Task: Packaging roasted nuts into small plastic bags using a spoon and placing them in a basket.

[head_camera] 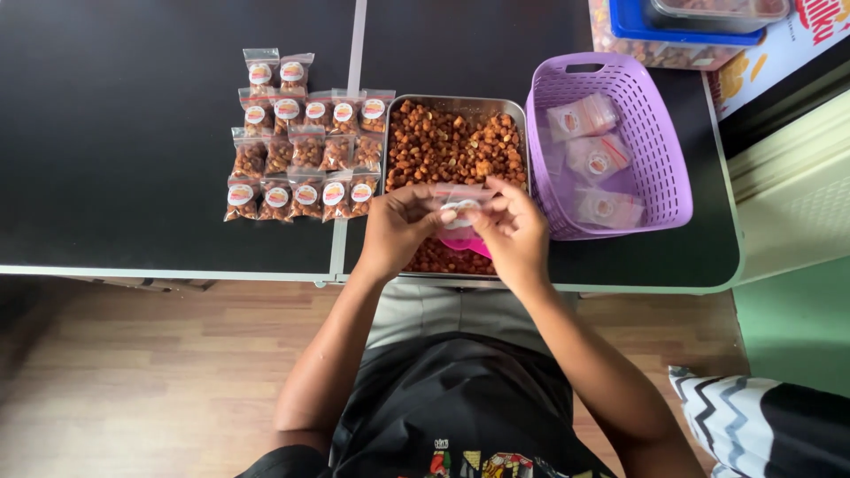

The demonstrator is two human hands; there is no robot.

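A black surface [115, 159] with a pale edge spans the view, split by a grey seam; wood floor [159, 372] lies below it and a green wall [797, 319] stands at the right.

On the left half, filled bags [301, 142] of brown snack lie in rows, each clear with a round white-and-red label, touching one another. Just right of them sits a metal tray [456, 103] heaped with loose brown nuts [452, 146]. A pink scoop [465, 243] lies in the tray under the hands.

Over the tray's near end, the left hand [398, 230] and right hand [513, 230] meet, fingers of both pinched on one small clear bag [460, 202] with a round label, held between them just above the nuts.

Beside the tray on the right, touching it, is a purple basket [660, 150] holding empty labelled bags [593, 142]. At the far right corner stands a clear tub [655, 53] with a blue lid [682, 26], another tub on top.
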